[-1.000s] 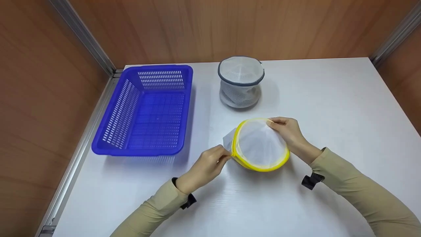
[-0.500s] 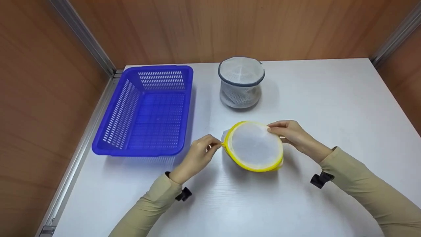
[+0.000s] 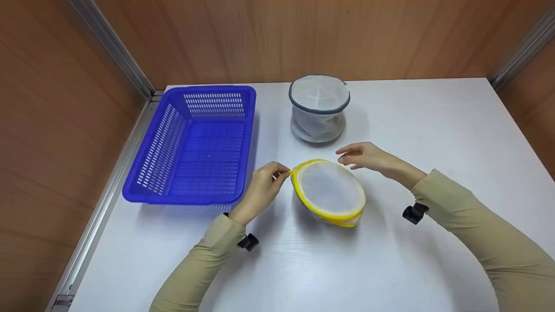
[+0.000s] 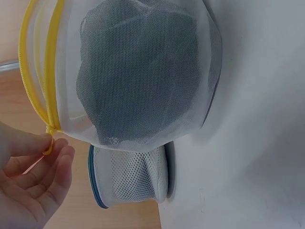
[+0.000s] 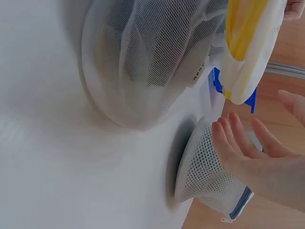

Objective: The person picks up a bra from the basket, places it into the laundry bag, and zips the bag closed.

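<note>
A white mesh laundry bag [image 3: 331, 188] with a yellow zipper round its top stands on the white table, its round lid tilted. Dark grey shows through its side [image 4: 138, 71] in the left wrist view. My left hand [image 3: 265, 186] pinches the yellow zipper pull [image 4: 49, 143] at the bag's left edge. Beyond the bag's far right rim, my right hand [image 3: 366, 157] hovers with fingers relaxed and apart, holding nothing. In the right wrist view the yellow-edged lid [image 5: 248, 47] is just past its fingertips.
Behind the bag stands a second mesh laundry bag [image 3: 318, 123], white with a dark grey-blue zipper rim. A blue plastic basket [image 3: 249, 143] with slotted walls sits at the left. Wooden panels [image 3: 303, 39] border the table at the back and sides.
My right hand has let go of the bag's rim and moved up and left. My left hand has moved away from me, still pinching the zipper pull; the bag has shifted slightly left.
</note>
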`<move>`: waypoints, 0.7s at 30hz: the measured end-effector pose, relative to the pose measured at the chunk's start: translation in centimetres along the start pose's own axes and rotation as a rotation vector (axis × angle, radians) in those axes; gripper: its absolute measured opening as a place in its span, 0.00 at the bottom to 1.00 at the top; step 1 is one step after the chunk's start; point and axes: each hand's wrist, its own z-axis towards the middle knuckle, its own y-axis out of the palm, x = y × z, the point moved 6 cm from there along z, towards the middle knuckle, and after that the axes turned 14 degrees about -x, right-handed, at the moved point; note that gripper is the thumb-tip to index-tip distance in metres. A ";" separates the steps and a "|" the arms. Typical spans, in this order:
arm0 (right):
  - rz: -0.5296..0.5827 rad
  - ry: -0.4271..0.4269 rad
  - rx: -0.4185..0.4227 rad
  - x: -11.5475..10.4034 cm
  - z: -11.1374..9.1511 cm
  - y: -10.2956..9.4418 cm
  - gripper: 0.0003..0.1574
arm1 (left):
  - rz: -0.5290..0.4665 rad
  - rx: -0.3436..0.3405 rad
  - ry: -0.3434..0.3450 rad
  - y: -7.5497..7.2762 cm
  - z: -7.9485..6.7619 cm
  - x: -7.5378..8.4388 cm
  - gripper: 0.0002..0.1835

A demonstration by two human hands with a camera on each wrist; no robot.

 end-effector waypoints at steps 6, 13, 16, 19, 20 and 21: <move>-0.166 -0.070 -0.081 -1.2 1.5 -0.1 0.28 | 0.005 0.009 -0.050 0.2 1.0 -0.4 0.03; -0.203 -0.097 -0.244 -2.0 3.1 1.0 0.32 | -0.007 -0.004 -0.087 0.4 1.9 -0.8 0.03; -0.200 -0.101 -0.295 -2.2 3.6 1.6 0.33 | -0.008 -0.018 -0.091 0.5 2.2 -0.9 0.04; -0.200 -0.115 -0.321 -2.2 4.0 2.0 0.32 | -0.014 -0.025 -0.089 0.6 2.4 -0.9 0.04; -0.200 -0.122 -0.327 -2.2 4.1 2.1 0.32 | -0.016 -0.027 -0.087 0.6 2.4 -0.8 0.04; -0.201 -0.130 -0.331 -2.3 4.1 2.3 0.32 | -0.018 -0.028 -0.085 0.6 2.5 -0.8 0.04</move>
